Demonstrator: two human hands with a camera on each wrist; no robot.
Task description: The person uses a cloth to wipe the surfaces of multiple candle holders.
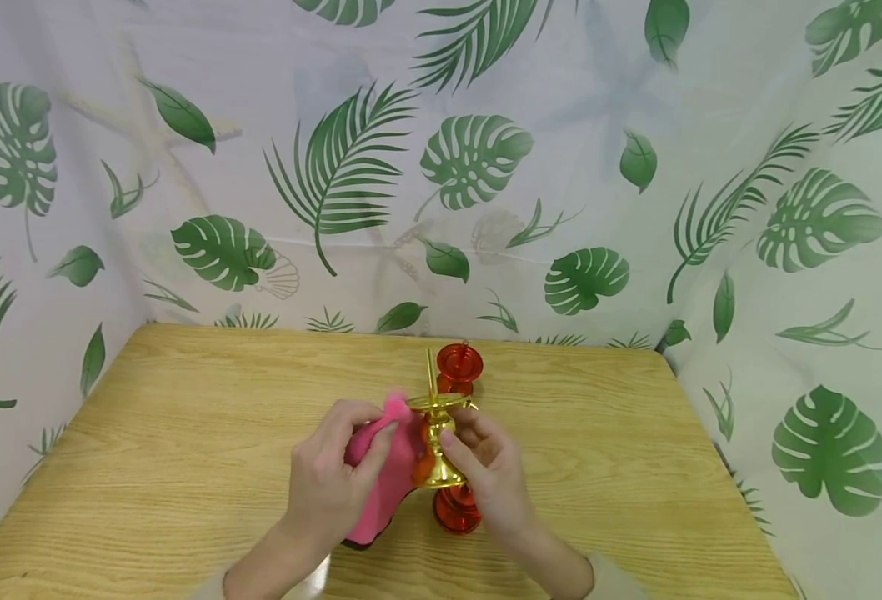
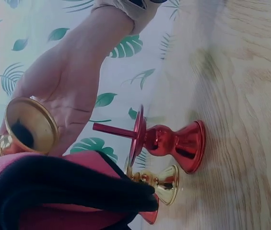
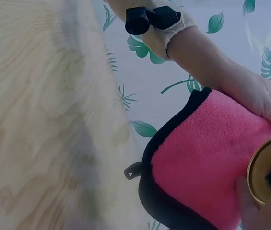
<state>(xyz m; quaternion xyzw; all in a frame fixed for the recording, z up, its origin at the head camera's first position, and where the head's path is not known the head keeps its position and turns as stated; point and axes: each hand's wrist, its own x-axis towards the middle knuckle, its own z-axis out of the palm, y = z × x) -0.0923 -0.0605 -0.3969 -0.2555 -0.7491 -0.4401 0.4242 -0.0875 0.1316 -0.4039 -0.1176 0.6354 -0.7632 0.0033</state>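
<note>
My left hand [image 1: 328, 475] pinches a folded pink cloth [image 1: 384, 500] with a dark edging, close to the left side of a shiny gold candlestick [image 1: 439, 433]. Fingers and thumb of my right hand [image 1: 497, 475] grip that candlestick by its stem. It is held up off the table, spike upward, its hollow base showing in the left wrist view. In the right wrist view the cloth [image 3: 207, 163] hangs beside the candlestick's base [image 3: 260, 167]; whether they touch is unclear there.
On the wooden table [image 1: 186, 433] stand a red candlestick [image 1: 459, 362] at the back and another red candlestick [image 1: 458, 515] nearer me. Between them, a second gold candlestick [image 2: 166, 184] stands partly hidden by the cloth. Leaf-patterned sheets [image 1: 381, 50] surround the table's back and sides.
</note>
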